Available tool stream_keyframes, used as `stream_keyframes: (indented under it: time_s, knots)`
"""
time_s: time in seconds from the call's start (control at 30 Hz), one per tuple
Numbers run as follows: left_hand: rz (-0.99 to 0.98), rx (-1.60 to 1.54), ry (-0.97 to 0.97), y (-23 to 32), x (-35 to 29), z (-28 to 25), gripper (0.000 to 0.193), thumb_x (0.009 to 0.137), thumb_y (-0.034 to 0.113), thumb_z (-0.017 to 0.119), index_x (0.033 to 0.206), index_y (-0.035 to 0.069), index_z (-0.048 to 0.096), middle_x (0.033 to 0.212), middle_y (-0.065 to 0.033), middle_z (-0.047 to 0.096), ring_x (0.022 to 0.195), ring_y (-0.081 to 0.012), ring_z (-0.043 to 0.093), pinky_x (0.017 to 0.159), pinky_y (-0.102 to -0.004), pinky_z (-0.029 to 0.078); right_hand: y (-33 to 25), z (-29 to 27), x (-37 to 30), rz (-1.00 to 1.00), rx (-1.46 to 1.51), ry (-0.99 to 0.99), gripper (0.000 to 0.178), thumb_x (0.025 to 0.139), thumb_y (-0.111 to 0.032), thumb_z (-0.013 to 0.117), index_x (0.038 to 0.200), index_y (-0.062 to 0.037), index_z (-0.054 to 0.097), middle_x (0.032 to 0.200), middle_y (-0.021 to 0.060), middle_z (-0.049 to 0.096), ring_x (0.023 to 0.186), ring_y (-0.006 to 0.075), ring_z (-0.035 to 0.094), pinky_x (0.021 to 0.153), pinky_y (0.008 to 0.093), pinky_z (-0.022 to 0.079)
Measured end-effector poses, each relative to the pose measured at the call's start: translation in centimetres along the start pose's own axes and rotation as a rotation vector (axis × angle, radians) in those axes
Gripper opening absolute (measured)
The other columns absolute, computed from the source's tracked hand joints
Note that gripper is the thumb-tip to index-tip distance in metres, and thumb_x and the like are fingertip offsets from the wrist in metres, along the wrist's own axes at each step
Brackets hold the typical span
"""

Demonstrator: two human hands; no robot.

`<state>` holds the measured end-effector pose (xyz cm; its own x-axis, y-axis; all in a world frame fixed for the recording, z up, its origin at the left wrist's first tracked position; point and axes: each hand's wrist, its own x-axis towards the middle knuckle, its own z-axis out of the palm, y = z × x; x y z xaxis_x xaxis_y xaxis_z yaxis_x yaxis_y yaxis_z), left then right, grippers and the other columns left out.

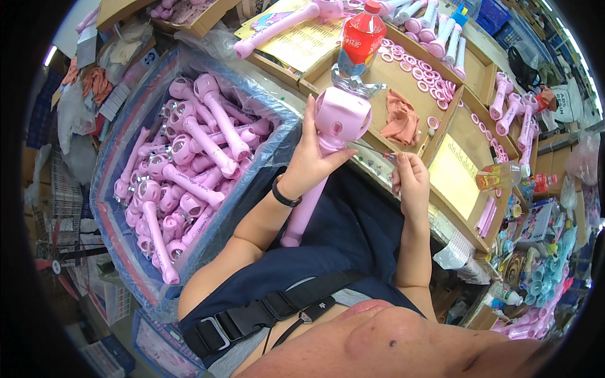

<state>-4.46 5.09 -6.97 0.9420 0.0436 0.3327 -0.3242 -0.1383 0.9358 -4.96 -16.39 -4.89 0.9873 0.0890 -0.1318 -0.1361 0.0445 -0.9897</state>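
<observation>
A pink plastic toy wand (341, 117) with a wide round head and a silver crown-shaped top stands tilted over my lap. My left hand (313, 154) is closed around its neck, fingers up along the head. The handle runs down below my hand onto the dark blue cloth over my lap. To the right, my right hand (411, 179) pinches a thin, pointed metal tool (373, 150), reddish near the fingertips. Its tip reaches toward the wand's neck beside my left thumb; whether it touches I cannot tell.
At left, a blue plastic-lined bin (287, 123) holds many similar pink wands. On the workbench stand cardboard trays (463, 116) with pink rings (428, 75), an orange cloth (401, 118), a red-capped bottle (362, 38) and yellow paper sheets (455, 183). More wands (520, 113) lie at right.
</observation>
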Motion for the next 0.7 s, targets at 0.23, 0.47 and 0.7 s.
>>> stream_keyframes:
  time_s: [0.23,0.47,0.7]
  knots:
    - [-0.258,-0.578,-0.085,0.3,-0.4,-0.9,0.099,0.074,0.006,0.077,0.145,0.002,0.009,0.134,-0.0151,0.041,0.121,-0.0189,0.044,0.099,-0.0320,0.039,0.3,1.2,-3.7,-0.503,-0.161,0.131,0.016,0.095,-0.009,0.053,0.105,0.0029,0.057,0.075,0.0058,0.061,0.063,0.0080,0.057,0.058,0.0199,0.048]
    - [-0.284,-0.553,-0.114,-0.1,-1.3,-1.5,0.078,0.075,0.006,0.076,0.137,0.000,0.028,0.125,-0.0113,0.050,0.114,-0.0160,0.050,0.094,-0.0310,0.043,0.1,2.0,-5.2,-0.351,-0.134,0.122,0.015,0.094,-0.008,0.054,0.104,0.0019,0.059,0.075,0.0066,0.063,0.063,0.0080,0.057,0.058,0.0197,0.047]
    - [-0.364,-0.827,-0.113,-1.5,0.2,-3.1,0.042,0.087,0.024,0.065,0.116,-0.001,0.047,0.093,-0.0112,0.061,0.079,-0.0170,0.062,0.071,-0.0290,0.051,-1.1,2.2,-6.1,-0.509,-0.136,0.368,0.013,0.094,-0.008,0.053,0.101,0.0029,0.057,0.068,0.0041,0.058,0.055,0.0063,0.053,0.052,0.0186,0.044]
